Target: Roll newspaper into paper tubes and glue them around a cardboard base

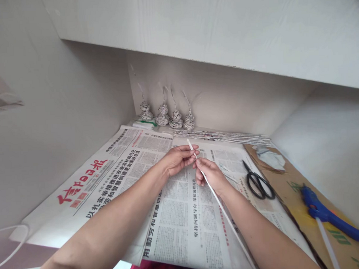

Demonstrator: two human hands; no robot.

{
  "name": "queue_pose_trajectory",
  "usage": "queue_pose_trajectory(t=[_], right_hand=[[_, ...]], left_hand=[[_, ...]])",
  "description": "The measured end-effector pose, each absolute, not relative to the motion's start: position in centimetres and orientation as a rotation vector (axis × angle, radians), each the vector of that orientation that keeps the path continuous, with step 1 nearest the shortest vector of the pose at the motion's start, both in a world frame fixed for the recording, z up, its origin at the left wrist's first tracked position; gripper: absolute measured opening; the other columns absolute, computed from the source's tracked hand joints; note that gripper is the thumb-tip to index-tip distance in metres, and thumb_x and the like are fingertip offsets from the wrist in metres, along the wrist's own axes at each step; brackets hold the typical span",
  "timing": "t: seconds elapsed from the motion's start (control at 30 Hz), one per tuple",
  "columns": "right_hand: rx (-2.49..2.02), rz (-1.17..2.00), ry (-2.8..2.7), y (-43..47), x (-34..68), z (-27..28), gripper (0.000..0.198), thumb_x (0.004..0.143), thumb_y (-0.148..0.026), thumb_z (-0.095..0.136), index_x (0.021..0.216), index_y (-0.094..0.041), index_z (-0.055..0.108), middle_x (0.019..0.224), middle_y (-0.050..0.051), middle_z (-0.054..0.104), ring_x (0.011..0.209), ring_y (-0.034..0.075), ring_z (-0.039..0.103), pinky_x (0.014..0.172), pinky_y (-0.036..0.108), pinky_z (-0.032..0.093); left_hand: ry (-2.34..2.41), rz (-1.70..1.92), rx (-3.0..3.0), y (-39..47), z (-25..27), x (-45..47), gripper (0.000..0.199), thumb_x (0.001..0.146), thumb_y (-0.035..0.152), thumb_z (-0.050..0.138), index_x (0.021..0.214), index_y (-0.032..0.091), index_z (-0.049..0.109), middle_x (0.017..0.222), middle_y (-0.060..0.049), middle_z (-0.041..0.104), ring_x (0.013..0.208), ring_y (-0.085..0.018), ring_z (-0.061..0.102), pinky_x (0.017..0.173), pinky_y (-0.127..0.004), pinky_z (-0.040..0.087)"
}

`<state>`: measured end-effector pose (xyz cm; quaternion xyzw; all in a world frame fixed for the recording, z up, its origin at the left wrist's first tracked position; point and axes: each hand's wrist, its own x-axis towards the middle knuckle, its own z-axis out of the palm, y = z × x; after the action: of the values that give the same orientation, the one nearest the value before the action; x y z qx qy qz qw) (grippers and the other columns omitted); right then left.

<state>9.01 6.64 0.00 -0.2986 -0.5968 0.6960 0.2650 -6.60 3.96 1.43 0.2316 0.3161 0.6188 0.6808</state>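
Left hand (182,159) and right hand (210,173) both have their grip closed on a thin white stick (231,225), the left near its tip, the right just below. The stick slants over newspaper (177,218) down beside the right forearm. Black scissors (249,172) lie right of the right hand; beyond them, a blue glue gun (315,206) and a pale wad (269,158) rest on cardboard (293,187). Behind the hands lie thin rods (221,136), with four woven figures (175,120) standing near their left end. A white panel (207,26) overhangs the back.
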Motion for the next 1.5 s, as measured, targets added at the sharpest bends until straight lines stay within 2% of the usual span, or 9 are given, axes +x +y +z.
queue_pose_trajectory(t=[0.23,0.43,0.6,0.7,0.8,0.87,1.0,1.17,1.5], right_hand=[[-0.638,2.211,-1.411,6.5,9.1,0.3,0.030,0.084,-0.049,0.051,0.075,-0.021,0.046,0.040,-0.010,0.035,0.033,0.009,0.040,0.035,0.021,0.027],[-0.717,2.159,-1.473,6.5,9.1,0.1,0.034,0.081,-0.055,0.051,0.077,-0.021,0.049,0.040,-0.009,0.038,0.033,0.010,0.042,0.035,0.020,0.027],[-0.933,1.611,-1.592,7.0,9.0,0.0,0.035,0.076,-0.056,0.058,0.081,-0.021,0.053,0.051,-0.005,0.051,0.041,0.011,0.047,0.038,0.022,0.033],[-0.921,1.211,-1.589,7.4,9.3,0.6,0.030,0.073,-0.048,0.065,0.081,-0.022,0.054,0.069,0.000,0.059,0.057,0.013,0.053,0.051,0.024,0.042],[-0.895,1.013,-1.670,7.4,9.6,1.1,0.027,0.071,-0.044,0.069,0.079,-0.021,0.057,0.077,0.002,0.062,0.069,0.015,0.055,0.064,0.027,0.044],[-0.933,0.975,-1.735,7.4,9.8,1.0,0.027,0.068,-0.043,0.071,0.078,-0.021,0.060,0.075,0.002,0.062,0.067,0.015,0.054,0.063,0.028,0.044],[-1.050,0.943,-1.813,7.7,10.1,0.5,0.024,0.067,-0.042,0.070,0.074,-0.021,0.063,0.063,0.001,0.061,0.056,0.015,0.052,0.055,0.028,0.041],[-1.053,0.930,-1.826,8.3,10.3,0.3,0.019,0.074,-0.039,0.063,0.068,-0.021,0.063,0.064,0.001,0.063,0.057,0.015,0.055,0.059,0.028,0.042],[-0.951,1.419,-1.441,8.0,9.7,0.6,0.016,0.069,-0.030,0.068,0.066,-0.019,0.056,0.057,-0.002,0.056,0.045,0.010,0.048,0.045,0.023,0.037]], left_hand=[[0.703,1.372,0.520,3.9,1.5,-6.5,0.022,0.077,-0.002,0.057,0.095,0.006,0.067,0.082,-0.011,0.067,0.062,-0.008,0.064,0.056,-0.012,0.054],[0.707,1.374,0.502,4.0,1.4,-6.6,0.022,0.077,-0.002,0.058,0.095,0.006,0.067,0.081,-0.010,0.067,0.062,-0.008,0.064,0.056,-0.012,0.054],[0.736,1.399,0.496,4.0,1.4,-6.2,0.021,0.076,-0.003,0.058,0.094,0.004,0.067,0.079,-0.010,0.066,0.062,-0.008,0.064,0.057,-0.013,0.054],[0.775,1.407,0.475,3.8,1.4,-5.3,0.019,0.076,-0.003,0.059,0.091,0.004,0.067,0.075,-0.010,0.066,0.060,-0.008,0.063,0.057,-0.013,0.054],[0.797,1.373,0.476,3.4,1.1,-3.9,0.016,0.073,-0.003,0.062,0.086,0.005,0.068,0.074,-0.010,0.066,0.061,-0.009,0.063,0.059,-0.015,0.054],[0.799,1.353,0.497,3.2,0.9,-3.1,0.016,0.071,-0.001,0.065,0.085,0.006,0.069,0.080,-0.012,0.068,0.067,-0.011,0.065,0.060,-0.016,0.055],[0.826,1.326,0.539,3.0,0.5,-2.4,0.018,0.070,0.001,0.067,0.087,0.007,0.070,0.091,-0.015,0.069,0.074,-0.014,0.067,0.062,-0.017,0.055],[0.827,1.289,0.545,3.0,0.5,-2.6,0.021,0.073,0.000,0.064,0.092,0.006,0.068,0.079,-0.011,0.068,0.062,-0.010,0.064,0.062,-0.017,0.055],[0.856,1.329,0.530,3.1,0.1,-2.5,0.020,0.074,0.005,0.065,0.091,0.009,0.057,0.070,-0.008,0.065,0.054,-0.008,0.061,0.055,-0.017,0.053]])
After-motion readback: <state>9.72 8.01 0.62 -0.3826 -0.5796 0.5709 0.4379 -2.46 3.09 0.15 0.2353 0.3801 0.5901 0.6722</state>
